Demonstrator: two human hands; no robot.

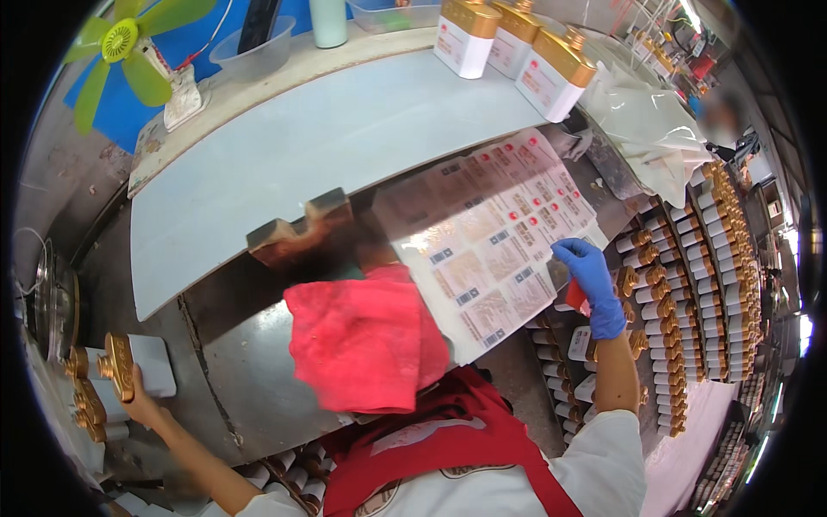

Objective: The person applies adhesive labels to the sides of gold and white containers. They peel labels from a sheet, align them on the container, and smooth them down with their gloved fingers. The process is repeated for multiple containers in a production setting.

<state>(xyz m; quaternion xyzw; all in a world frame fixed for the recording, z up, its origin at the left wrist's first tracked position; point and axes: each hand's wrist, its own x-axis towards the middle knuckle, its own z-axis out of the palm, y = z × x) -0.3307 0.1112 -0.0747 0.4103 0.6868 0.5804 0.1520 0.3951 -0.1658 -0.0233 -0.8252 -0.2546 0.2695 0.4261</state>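
At the left edge of the metal worktop, my bare left hand [145, 405] grips a white bottle [153, 365] by its gold top; the bottle lies tilted. On the right, my right hand [589, 280] wears a blue glove. Its fingers are closed, with a small flat red piece [576, 297] showing beneath the palm; its exact kind is not clear. The gloved fingertips are at the right edge of a sheet of printed labels [482, 258], whose red and brown prints stand in rows. A folded red cloth [362, 340] lies between my hands, in front of me.
A wooden block with a notch [297, 231] stands behind the cloth. Three gold-topped bottles [465, 39] stand on the pale board [284, 146] at the back. A green fan [121, 40] is at the back left. Many similar bottles [689, 293] fill racks on the right; more [90, 401] stand beside my left hand.
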